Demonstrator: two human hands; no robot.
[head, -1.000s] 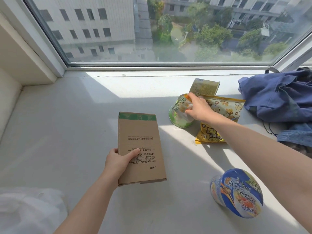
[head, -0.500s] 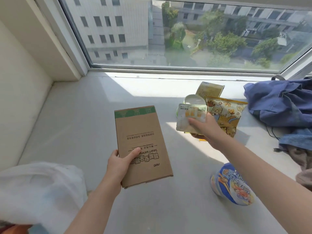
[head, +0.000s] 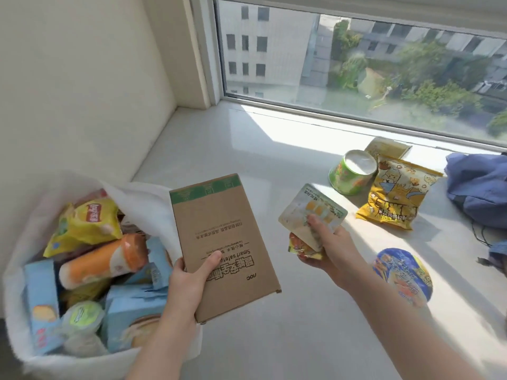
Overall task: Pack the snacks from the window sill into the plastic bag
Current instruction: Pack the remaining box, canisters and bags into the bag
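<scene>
My left hand (head: 189, 281) grips the lower edge of a flat brown cardboard box (head: 222, 242) above the sill, just right of the white plastic bag (head: 24, 204). The bag stands open at lower left, filled with several snacks. My right hand (head: 326, 242) holds a pale green snack packet (head: 310, 212) and a small yellow-orange packet (head: 299, 246) under it. On the window sill (head: 247, 149) remain a green cup (head: 352, 172) upside down, a yellow popcorn bag (head: 397, 193), a small tan packet (head: 386, 146) behind it, and a blue noodle bowl (head: 403, 275) on its side.
Blue cloth (head: 480, 187) lies bunched at the sill's right end with a dark cord beside it. The window glass (head: 356, 64) runs along the back and a cream wall (head: 82, 78) closes the left side.
My right hand lifted the pale packet off the pile and carried it left toward the bag. The view swung left and down, bringing the filled bag into sight. My left hand keeps the box.
</scene>
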